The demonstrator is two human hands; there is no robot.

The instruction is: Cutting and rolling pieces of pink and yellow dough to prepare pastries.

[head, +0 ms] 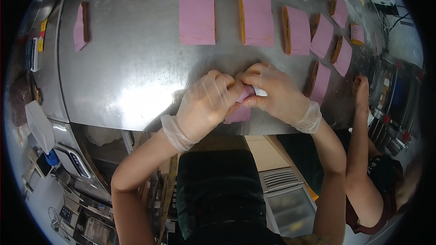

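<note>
My left hand [207, 103] and my right hand [277, 92], both in clear plastic gloves, meet near the front edge of a steel worktable [119, 64]. Between them they grip a piece of pink dough [242, 112]. Its upper end is bent or rolled under my fingers, and part of it hangs down toward the table edge. My fingers hide much of the piece. Beyond my hands lie a flat pink dough piece [197, 16] and a folded pink dough piece [256, 18] with an orange-brown layer at its side.
Several more pink dough pieces [296, 30] lie toward the right, and a narrow one [81, 27] lies far left. A co-worker's bare arm [361, 122] reaches over the table's right end. Scissors [38, 95] and a white plastic container [40, 126] are at the left.
</note>
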